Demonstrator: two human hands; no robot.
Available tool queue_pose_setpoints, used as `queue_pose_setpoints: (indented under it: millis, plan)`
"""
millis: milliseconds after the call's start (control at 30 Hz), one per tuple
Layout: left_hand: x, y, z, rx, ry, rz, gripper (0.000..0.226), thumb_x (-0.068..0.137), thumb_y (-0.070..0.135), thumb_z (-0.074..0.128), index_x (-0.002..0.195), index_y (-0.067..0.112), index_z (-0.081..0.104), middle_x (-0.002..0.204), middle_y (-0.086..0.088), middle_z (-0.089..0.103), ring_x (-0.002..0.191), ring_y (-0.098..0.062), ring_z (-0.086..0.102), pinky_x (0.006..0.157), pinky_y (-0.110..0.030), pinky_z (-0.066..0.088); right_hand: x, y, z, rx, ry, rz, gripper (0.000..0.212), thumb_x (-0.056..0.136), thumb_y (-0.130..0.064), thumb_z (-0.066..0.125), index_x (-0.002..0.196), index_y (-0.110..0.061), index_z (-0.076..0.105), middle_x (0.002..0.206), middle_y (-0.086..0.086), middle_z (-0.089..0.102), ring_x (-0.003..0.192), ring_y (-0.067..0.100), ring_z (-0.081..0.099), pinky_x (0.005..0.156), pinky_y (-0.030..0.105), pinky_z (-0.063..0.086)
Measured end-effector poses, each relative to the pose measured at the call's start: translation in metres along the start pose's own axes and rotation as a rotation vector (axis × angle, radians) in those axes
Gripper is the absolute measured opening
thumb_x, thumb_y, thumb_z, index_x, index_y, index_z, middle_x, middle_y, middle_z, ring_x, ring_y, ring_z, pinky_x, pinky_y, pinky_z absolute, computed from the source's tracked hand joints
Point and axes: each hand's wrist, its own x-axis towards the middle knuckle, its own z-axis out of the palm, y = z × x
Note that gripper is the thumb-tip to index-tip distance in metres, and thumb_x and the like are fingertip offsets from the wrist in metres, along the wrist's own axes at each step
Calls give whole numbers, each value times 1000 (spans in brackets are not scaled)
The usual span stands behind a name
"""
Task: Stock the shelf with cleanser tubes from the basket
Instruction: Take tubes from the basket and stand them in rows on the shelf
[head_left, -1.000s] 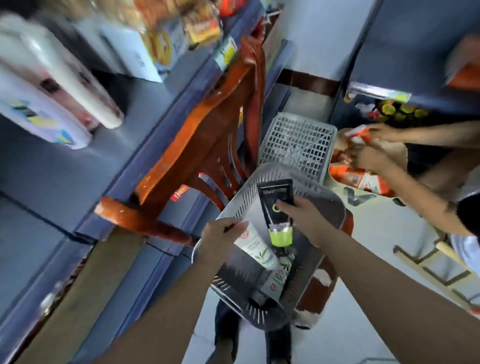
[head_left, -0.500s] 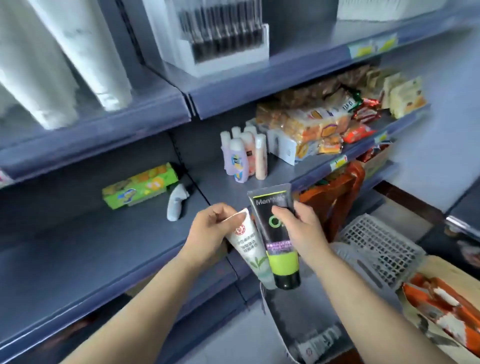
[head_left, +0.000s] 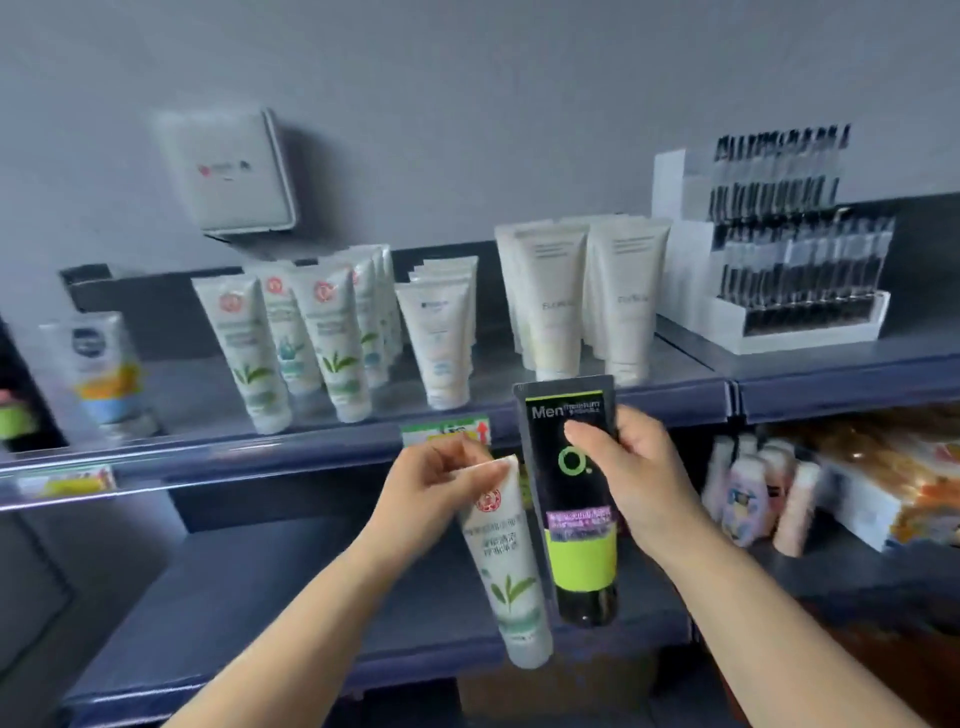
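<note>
My left hand (head_left: 436, 483) pinches the crimped top of a white leaf-print cleanser tube (head_left: 506, 561) and my right hand (head_left: 631, 467) grips a black-and-green men's tube (head_left: 574, 499) around its upper half, both hanging cap-down just below the shelf (head_left: 311, 447) edge. Above my left hand stands a row of matching white leaf-print tubes (head_left: 291, 343), with plain white tubes (head_left: 582, 296) above my right. I judge this the carry-to-shelf step: next I should lift the white tube into its matching row, then find a free spot for the black one; the basket is out of view.
</note>
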Motion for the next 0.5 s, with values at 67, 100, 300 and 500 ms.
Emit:
queue_pose_setpoints:
  millis: [67, 100, 300, 500]
  plan:
    - [-5, 17, -31, 8, 17, 19, 16, 71, 20, 70, 63, 11, 60, 60, -3, 63, 54, -9, 55, 52, -17, 44, 13, -14, 30, 27, -74, -30, 9, 66, -27, 65, 70, -32, 73, 64, -6, 68, 64, 6, 60, 60, 20, 50]
    - [-7, 26, -46, 17, 24, 32, 16, 70, 22, 70, 63, 11, 60, 61, -4, 64, 56, -10, 57, 53, -17, 46, 19, -20, 44, 35, -107, -45, 9, 63, -30, 67, 70, -31, 73, 65, -5, 69, 64, 7, 62, 60, 22, 52]
    - [-13, 70, -128, 79, 93, 139, 15, 77, 10, 68, 67, 4, 58, 57, 1, 65, 54, -6, 60, 51, -16, 48, 49, -48, 114, 31, -260, -104, 13, 68, -25, 65, 77, -27, 74, 78, -3, 73, 76, 11, 67, 72, 27, 55]
    - [-3, 117, -190, 169, 100, 251, 16, 79, 11, 68, 66, 8, 59, 62, -5, 65, 57, -11, 59, 52, -18, 49, 71, -76, 175, 52, -272, -205, 13, 73, -20, 60, 80, -15, 69, 77, -2, 72, 74, 12, 67, 69, 24, 55]
